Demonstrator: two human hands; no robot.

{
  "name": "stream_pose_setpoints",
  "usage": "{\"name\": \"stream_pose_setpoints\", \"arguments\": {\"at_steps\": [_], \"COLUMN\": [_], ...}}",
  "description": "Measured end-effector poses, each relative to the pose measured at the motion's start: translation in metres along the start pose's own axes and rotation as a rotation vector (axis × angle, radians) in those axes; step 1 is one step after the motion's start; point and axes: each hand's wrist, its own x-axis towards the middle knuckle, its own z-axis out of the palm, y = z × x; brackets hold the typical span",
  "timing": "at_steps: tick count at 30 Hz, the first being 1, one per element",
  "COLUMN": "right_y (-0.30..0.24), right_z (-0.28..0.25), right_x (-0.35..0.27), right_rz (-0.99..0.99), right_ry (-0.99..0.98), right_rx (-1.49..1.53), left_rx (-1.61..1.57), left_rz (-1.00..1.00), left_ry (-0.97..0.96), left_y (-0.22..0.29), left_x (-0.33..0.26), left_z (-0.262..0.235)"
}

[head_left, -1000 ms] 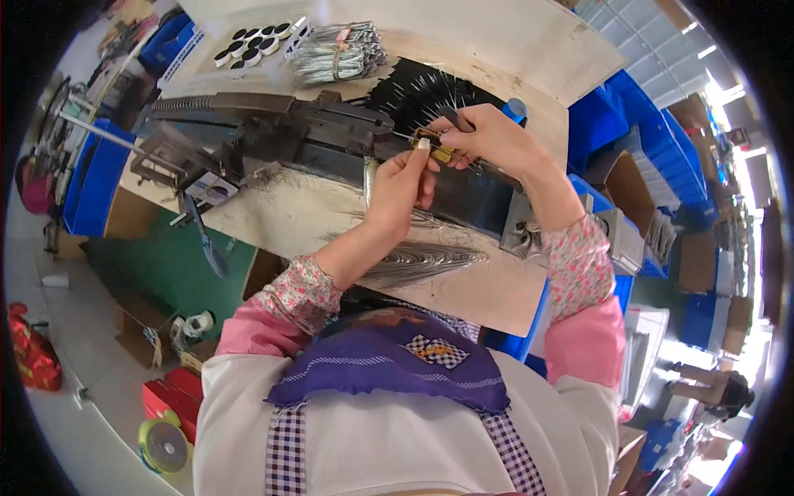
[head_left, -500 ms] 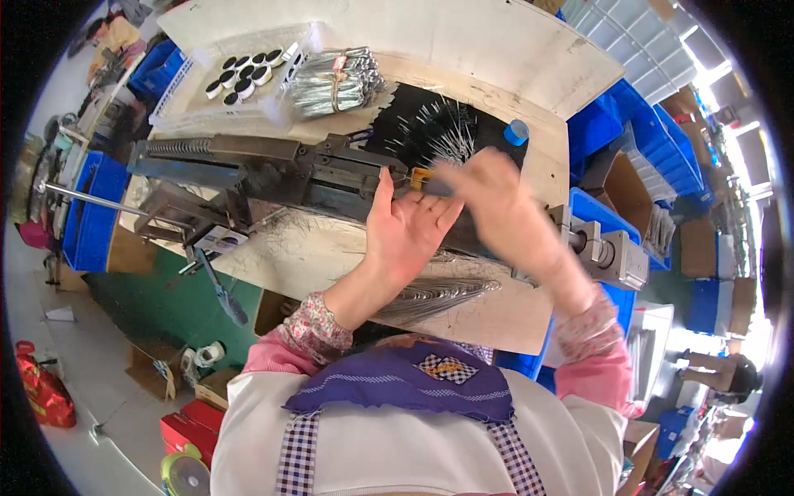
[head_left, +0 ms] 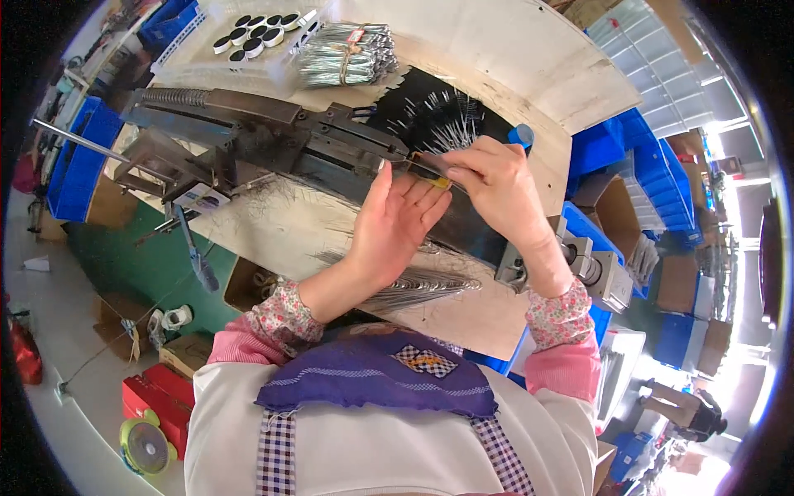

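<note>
My left hand point(head_left: 395, 221) is palm up with its fingers stretched out, beside the end of a long dark metal machine point(head_left: 331, 149). A small yellow part point(head_left: 438, 180) shows just past its fingertips. My right hand point(head_left: 500, 178) has thumb and fingers pinched together at that yellow part; whatever sits in the pinch is too small to make out. Behind my hands, many thin metal wires point(head_left: 459, 132) fan out on a black mat point(head_left: 418, 87). A bundle of thin wires point(head_left: 409, 285) lies on the wooden table point(head_left: 289, 240) in front of my left forearm.
A clear plastic crate point(head_left: 194, 62) with black-topped white rolls stands at the back left, next to a tied bundle of silvery wires point(head_left: 343, 58). A blue round item point(head_left: 521, 136) sits right of the mat. A metal cylinder fitting point(head_left: 595, 269) juts at the right; blue bins point(head_left: 653, 174) lie beyond.
My right hand, blurred before, is now sharp and pinched at the yellow part. My left hand stays palm up. The whole view has shifted slightly.
</note>
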Motion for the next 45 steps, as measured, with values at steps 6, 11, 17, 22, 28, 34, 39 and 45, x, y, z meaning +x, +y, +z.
{"name": "stream_pose_setpoints", "arguments": {"at_steps": [6, 11, 17, 22, 28, 34, 39, 45], "right_y": [0.003, 0.001, 0.002, -0.019, -0.038, -0.048, -0.034, -0.043], "right_z": [-0.015, -0.008, -0.011, 0.004, -0.012, -0.002, 0.001, 0.006], "right_x": [-0.005, 0.001, 0.003, -0.004, -0.006, -0.004, -0.010, -0.079], "right_rz": [0.013, 0.025, 0.006, -0.144, 0.221, -0.011, -0.128, 0.139], "right_ry": [-0.012, -0.051, -0.036, 0.096, 0.015, -0.146, -0.063, -0.201], "right_rx": [-0.057, -0.031, -0.046, -0.090, -0.132, -0.344, -0.459, -0.107], "left_rx": [0.058, 0.078, 0.069, -0.055, 0.071, 0.069, 0.159, 0.162], "left_rz": [-0.017, -0.035, -0.083, -0.133, -0.052, -0.080, -0.106, -0.031], "left_ry": [-0.018, -0.031, -0.055, -0.120, -0.055, -0.009, -0.014, 0.103], "left_y": [0.001, 0.007, 0.012, 0.011, 0.016, 0.020, 0.019, -0.013], "left_x": [0.003, 0.002, 0.003, 0.001, 0.002, 0.003, 0.010, 0.003], "left_z": [0.002, 0.006, 0.006, -0.006, -0.002, 0.004, 0.007, -0.020]}}
